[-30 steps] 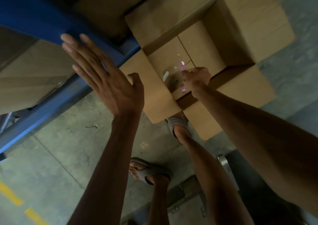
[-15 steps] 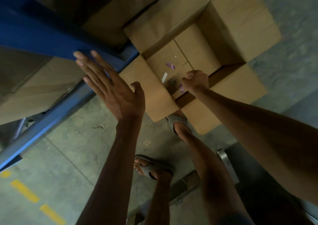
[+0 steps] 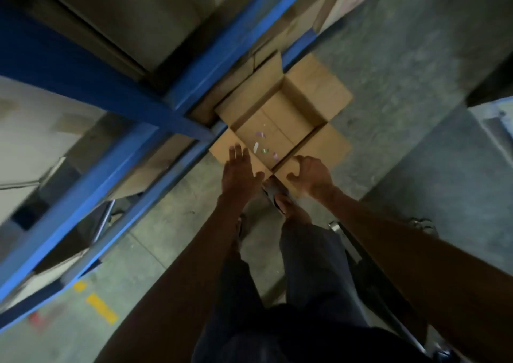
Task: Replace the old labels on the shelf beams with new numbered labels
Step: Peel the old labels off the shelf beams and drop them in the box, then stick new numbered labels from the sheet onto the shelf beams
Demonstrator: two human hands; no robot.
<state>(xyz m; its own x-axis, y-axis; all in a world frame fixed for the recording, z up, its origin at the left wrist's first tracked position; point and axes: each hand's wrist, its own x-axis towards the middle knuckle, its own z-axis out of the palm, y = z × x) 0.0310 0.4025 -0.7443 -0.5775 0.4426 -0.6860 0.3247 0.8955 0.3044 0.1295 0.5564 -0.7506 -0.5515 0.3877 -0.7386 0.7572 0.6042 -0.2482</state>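
An open cardboard box [image 3: 313, 85] stands on the floor against the rack. Several small label scraps [image 3: 261, 135], pink and white, lie on its bottom. My left hand [image 3: 238, 173] hovers flat with its fingers spread over the box's near-left flap, holding nothing. My right hand [image 3: 311, 173] hangs above the near-right flap with curled, parted fingers and nothing in it. Blue shelf beams [image 3: 133, 107] cross the left of the view; no label shows on them in this blurred frame.
Cardboard cartons [image 3: 116, 18] fill the rack levels. My legs and sandalled feet [image 3: 283, 204] stand just before the box. A metal frame [image 3: 344, 235] sits by my right leg. Yellow floor marks [image 3: 101, 308] lie at lower left. A grey object [image 3: 494, 123] stands at right.
My head rose and pulled back, so the box looks smaller. My left hand dropped from the beam toward the box. My right hand let go of the pink scrap, which now lies inside.
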